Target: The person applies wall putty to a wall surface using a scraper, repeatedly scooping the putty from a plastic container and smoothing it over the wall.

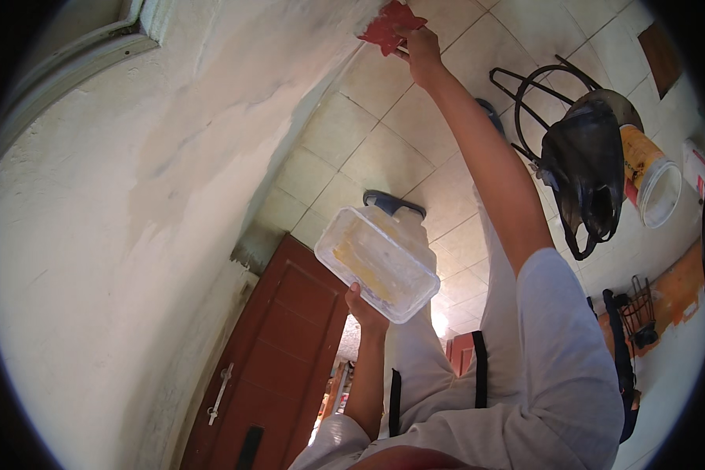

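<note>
Your right hand [424,53], at the top centre of the frame, is closed around a red scraper [387,28], whose edge is by the wall [204,141]; you cannot tell from here whether they touch. Your left hand [366,315], just below the middle, is partly curled at the near end of a clear tub [384,265], thumb up against its side, other fingers mostly hidden. The tub sits tilted at the frame's centre, pale smears and a yellowish patch showing in it. Beyond its far rim is your dark shoe [411,207] on the tiles [384,157]. At upper right, a black bag [578,160] hangs by a stool [625,110], beside a yellow bucket [641,157]. A brown door [278,329] stands lower left.
</note>
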Motion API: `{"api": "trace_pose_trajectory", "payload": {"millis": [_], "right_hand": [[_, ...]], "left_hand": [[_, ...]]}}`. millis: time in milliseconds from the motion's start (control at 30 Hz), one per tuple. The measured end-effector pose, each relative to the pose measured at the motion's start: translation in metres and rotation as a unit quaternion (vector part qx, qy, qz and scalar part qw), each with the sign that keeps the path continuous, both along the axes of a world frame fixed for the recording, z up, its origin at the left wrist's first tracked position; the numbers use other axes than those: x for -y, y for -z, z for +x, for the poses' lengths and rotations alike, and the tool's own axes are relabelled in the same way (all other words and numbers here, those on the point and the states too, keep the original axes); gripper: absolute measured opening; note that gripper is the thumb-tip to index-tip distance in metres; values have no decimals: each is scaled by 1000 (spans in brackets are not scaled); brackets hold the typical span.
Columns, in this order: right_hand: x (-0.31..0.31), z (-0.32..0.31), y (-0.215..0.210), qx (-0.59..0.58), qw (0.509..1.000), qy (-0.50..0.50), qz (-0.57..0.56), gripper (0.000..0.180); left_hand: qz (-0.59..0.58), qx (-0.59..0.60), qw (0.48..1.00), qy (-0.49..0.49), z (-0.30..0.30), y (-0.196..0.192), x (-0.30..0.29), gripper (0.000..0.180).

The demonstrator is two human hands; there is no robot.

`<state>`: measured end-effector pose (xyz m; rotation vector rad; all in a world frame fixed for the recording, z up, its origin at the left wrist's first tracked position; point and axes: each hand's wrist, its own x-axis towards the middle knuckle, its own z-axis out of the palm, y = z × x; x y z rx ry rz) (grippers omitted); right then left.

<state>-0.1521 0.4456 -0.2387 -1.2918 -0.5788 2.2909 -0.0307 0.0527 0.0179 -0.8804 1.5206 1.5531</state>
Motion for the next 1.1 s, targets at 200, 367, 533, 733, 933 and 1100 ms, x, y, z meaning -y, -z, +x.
{"api": "trace_pose_trajectory", "payload": {"millis": [200, 367, 533, 733, 933, 1100], "right_hand": [[11, -19, 112, 216, 970, -100, 46, 21], [54, -48, 45, 79, 996, 12, -41, 17], [39, -35, -56, 10, 997, 7, -70, 18], [-5, -8, -50, 61, 997, 2, -39, 21], [-61, -41, 53, 114, 977, -178, 39, 24], [-107, -43, 83, -69, 997, 24, 16, 14]], "left_hand": [[-23, -18, 999, 19, -1, -2, -6, 86], [-44, -24, 999, -8, 3, -6, 16, 85], [-34, -22, 999, -15, 2, -13, 8, 84], [-9, -8, 1000, -15, 5, -19, -8, 86], [-18, -8, 1000, -8, 7, -19, -10, 87], [-35, -4, 999, 36, -1, -17, -22, 87]]}}
